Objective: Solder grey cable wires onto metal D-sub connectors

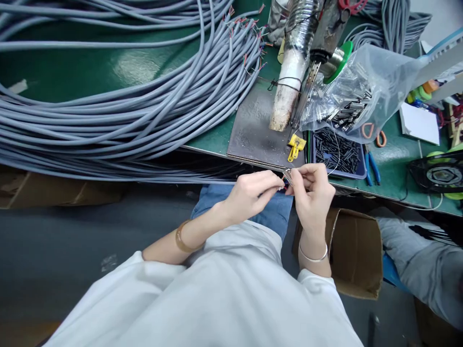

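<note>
Just off the bench edge, my right hand [311,190] pinches a small metal multi-pin connector [288,177] between thumb and fingers. My left hand [255,193] is closed at the connector's left side, its fingertips around the stripped end of a grey cable [217,181], where small coloured wires show. The cable runs leftward under the left hand toward the bundle. Whether the wires touch the pins is too small to tell. A yellow clip [296,147] lies on a dark board [253,130] just beyond my hands.
A large grey cable bundle [162,106] covers the left bench. Beyond the board are a soldering iron [307,91] and a green-rimmed solder spool [339,62]. Rightward sit a bag of metal connectors [350,106], a bin of black tubes [338,152], blue-handled pliers [372,166] and a fan [441,176].
</note>
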Demonstrator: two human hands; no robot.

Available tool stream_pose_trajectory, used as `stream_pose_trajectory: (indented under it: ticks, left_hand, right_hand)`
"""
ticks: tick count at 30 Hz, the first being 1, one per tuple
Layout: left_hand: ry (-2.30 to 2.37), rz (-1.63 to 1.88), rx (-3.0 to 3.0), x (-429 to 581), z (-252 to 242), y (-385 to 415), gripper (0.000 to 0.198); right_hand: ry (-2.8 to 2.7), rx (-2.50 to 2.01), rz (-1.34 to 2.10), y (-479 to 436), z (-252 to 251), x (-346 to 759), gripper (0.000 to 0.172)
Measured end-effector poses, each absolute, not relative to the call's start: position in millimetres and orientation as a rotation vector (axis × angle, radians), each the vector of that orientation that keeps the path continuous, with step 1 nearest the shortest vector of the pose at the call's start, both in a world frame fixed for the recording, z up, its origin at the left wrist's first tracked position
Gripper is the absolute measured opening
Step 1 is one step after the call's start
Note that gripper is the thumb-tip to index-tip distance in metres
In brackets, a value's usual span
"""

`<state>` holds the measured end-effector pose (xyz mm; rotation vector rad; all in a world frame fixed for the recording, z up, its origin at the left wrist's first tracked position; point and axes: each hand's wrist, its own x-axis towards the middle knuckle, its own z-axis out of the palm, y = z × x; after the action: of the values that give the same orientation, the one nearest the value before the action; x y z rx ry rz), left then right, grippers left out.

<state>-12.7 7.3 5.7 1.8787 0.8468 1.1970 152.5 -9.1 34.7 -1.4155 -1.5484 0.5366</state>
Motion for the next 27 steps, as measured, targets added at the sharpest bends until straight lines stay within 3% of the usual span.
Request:
stream_pose_trajectory:
  ticks: [2,7,15,18,22,27]
  left_hand:
    - [0.874,1.204,1.516,-10,8,10,0.009]
    - [0.734,1.082,0.899,-10,10,21,0.023]
    - [0.743,1.071,0.824,-7,9,22,0.03]
    - [0.754,1.106,0.754,-4,7,22,0.028]
    - [0.782,1.087,0.686,-4,7,24,0.024]
    - [0.778,1.034,0.772,-8,12,26,0.034]
  right_hand:
    - [-1.429,-1.38,0.338,-12,38,155,0.008]
    - [-1.357,-1.316,0.123,-21,45,165,0.01]
    - [-1.519,-1.397,0.751,-3,26,169,0.027]
    - [-1.541,-1.35,0.798,-1,21,166,0.031]
    - [-1.69,-1.28,0.483,-9,20,163,0.033]
    - [-1.838,-1.096,0.122,-11,22,163,0.038]
